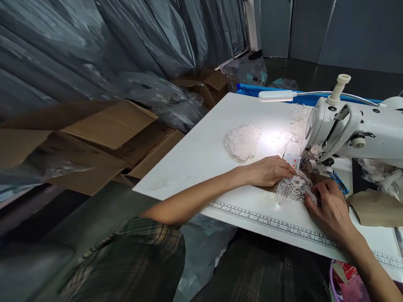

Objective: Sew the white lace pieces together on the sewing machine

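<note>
A piece of white fringed lace (290, 189) lies on the sewing table below the needle area of a white sewing machine (352, 130). My left hand (273, 170) reaches in from the left, its bent fingertips gripping the lace's upper left edge close to the presser foot. On the other side, my right hand (330, 205) pinches the lace's right edge between thumb and fingers. A brown sheet (263, 188) shows partly under the lace and my left hand. Blue-handled thread snips (340, 183) lie just beyond my right hand.
A round heap of lace (242, 142) sits left of the machine, with more lace pieces (299, 119) behind the needle. A lamp (277, 96) lights the white table (189, 167). Brown paper (378, 208) lies at right. Open cardboard boxes (110, 130) stand left of the table.
</note>
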{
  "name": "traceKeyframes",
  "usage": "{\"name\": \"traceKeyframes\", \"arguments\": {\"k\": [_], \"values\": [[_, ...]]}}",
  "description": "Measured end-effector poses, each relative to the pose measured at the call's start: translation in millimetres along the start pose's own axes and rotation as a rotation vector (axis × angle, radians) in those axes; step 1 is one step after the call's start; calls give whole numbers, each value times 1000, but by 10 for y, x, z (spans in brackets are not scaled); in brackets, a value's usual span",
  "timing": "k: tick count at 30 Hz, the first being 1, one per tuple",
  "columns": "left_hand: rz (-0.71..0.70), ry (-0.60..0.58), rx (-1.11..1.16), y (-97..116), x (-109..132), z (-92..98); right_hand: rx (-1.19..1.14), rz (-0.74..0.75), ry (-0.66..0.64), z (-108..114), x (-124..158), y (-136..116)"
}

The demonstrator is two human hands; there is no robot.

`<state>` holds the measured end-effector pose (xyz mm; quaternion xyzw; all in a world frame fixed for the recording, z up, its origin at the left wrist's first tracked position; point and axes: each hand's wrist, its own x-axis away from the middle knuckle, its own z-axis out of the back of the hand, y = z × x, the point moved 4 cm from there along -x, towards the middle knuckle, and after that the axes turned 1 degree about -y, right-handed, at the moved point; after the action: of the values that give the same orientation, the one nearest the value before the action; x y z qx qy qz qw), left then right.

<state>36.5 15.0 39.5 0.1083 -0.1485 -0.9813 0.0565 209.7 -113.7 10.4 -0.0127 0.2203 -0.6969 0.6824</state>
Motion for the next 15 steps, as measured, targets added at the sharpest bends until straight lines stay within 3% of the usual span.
{"name": "traceKeyframes", "arguments": {"k": [4, 8, 11, 15], "values": [[8, 10, -146, 187, -17, -122, -175, -18, -41, 141, -124, 96], [-78, -30, -46, 392, -15, -150, -309, -201, -138, 297, -373, 252], [-91, 13, 130, 342, -58, -107, -317, -183, -208, 314, -511, 257], [-90, 90, 308, 164, -127, -87, -372, -126, -165, 232, -522, 227]]}}
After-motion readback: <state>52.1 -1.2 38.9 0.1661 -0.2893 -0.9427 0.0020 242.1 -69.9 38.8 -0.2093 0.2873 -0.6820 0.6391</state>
